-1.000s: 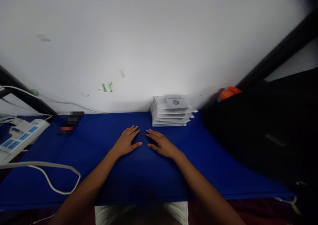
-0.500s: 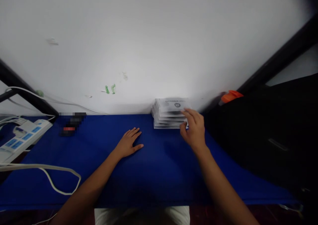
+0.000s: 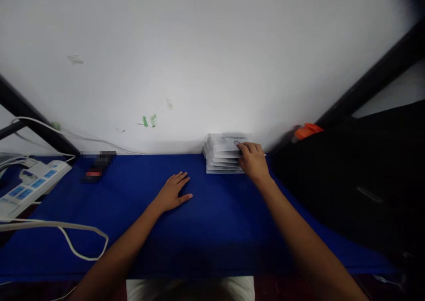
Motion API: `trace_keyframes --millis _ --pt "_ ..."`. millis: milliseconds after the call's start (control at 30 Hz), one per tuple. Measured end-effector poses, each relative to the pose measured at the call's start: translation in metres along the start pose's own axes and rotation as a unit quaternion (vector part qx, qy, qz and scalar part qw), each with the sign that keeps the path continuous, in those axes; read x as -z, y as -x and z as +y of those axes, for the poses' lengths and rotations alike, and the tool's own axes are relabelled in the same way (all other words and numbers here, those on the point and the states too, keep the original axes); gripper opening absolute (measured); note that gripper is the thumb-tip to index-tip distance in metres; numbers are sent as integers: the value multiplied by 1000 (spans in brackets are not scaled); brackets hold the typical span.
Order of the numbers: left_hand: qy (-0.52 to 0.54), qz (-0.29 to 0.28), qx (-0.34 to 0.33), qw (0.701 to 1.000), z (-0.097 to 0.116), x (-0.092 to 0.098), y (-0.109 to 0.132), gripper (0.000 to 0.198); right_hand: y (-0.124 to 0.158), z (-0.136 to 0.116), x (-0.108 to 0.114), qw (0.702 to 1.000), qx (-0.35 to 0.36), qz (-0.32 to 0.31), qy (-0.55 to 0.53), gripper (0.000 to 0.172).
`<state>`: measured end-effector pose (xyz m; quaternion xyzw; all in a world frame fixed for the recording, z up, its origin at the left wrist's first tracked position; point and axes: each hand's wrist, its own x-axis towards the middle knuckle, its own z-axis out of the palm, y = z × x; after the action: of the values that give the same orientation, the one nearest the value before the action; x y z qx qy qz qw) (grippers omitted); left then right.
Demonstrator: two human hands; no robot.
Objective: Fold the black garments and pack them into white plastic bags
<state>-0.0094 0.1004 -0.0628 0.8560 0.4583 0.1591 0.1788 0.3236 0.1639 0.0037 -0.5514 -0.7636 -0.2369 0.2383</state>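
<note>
A stack of flat white packets (image 3: 223, 157) with dark printing on the uppermost one stands against the wall. My right hand (image 3: 255, 161) is at the stack's right front side. Its fingers lie on the printed top packet (image 3: 229, 141) and its thumb is at the front edge, pinching it; part of the print is covered. To the left, my left hand (image 3: 172, 192) rests flat on the blue table surface (image 3: 206, 221) with fingers spread, holding nothing.
On the left lie a white power strip (image 3: 33, 188) and a looping white cable (image 3: 83, 228). A dark, partly pixelated object (image 3: 98, 166) sits at the back left. A large black bag (image 3: 338, 177) takes up the right side, with an orange item (image 3: 308, 131) behind it.
My right hand has moved slightly left and onto the stack, its fingers closing on the top packet. My left hand has stayed in place on the table.
</note>
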Motion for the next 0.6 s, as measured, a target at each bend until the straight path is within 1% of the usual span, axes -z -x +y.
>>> trace_keyframes --millis 67,133,167,200,267,333,367,400,433,500,533,600 --pt "14 8 0 1000 -1 -1 1 64 0 2 -5 1000 3 18 0 44" --pt "46 33 9 998 -1 0 2 61 0 2 -7 999 7 39 1 41" --pt "76 63 19 995 -1 1 3 59 0 1 -6 998 7 54 0 39" --pt "113 104 31 988 -2 3 3 57 0 -1 -3 997 9 74 -2 37" --pt "181 199 58 961 -4 10 3 50 3 -12 5 992 24 127 -17 36" --pt "219 277 85 932 -7 19 4 45 9 -33 17 980 63 180 -54 36" --pt "228 303 97 920 -10 24 4 44 15 -47 24 972 93 199 -82 36" --pt "236 323 110 910 -13 29 5 43 22 -64 30 965 122 201 -115 36" --pt "246 343 122 899 -16 34 6 42 29 -81 35 960 152 180 -152 36" --pt "267 371 141 878 -21 42 8 42 45 -115 41 946 215 118 -212 34" --pt "276 379 148 871 -23 45 9 43 52 -129 42 940 237 91 -228 34" --pt "289 381 150 865 -26 51 10 44 64 -151 38 933 263 65 -239 31"
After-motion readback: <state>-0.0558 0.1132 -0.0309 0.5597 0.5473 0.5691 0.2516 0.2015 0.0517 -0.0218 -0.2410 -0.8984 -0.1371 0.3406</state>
